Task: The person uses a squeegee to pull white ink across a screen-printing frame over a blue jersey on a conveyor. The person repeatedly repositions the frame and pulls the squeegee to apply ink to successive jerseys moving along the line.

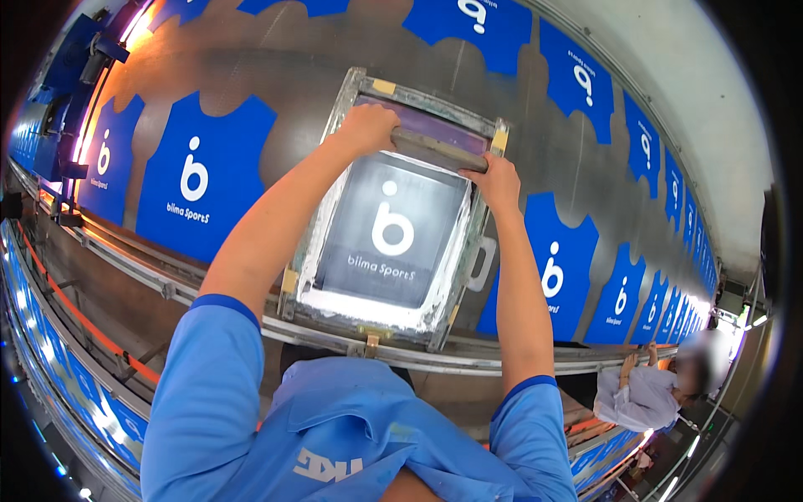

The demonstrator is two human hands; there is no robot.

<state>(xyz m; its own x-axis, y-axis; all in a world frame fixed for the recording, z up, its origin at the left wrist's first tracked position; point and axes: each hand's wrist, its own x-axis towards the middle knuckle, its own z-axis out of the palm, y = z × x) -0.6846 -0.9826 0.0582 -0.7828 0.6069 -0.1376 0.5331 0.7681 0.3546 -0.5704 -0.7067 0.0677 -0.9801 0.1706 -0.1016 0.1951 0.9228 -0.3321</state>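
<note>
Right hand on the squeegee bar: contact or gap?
Touching. The head view shows the right hand gripping the right end of the squeegee bar, with no gap visible between them.

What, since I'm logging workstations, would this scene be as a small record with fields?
Left hand: grips the left end of a long grey-brown bar
Right hand: grips the bar's right end
Beneath the bar: worn silvery-grey rectangular frame around a dark grey screen with a white emblem
Surroundings: blue garment-shaped panels with white emblems, on a long grey table
Others: person in white clothing, at right
</note>
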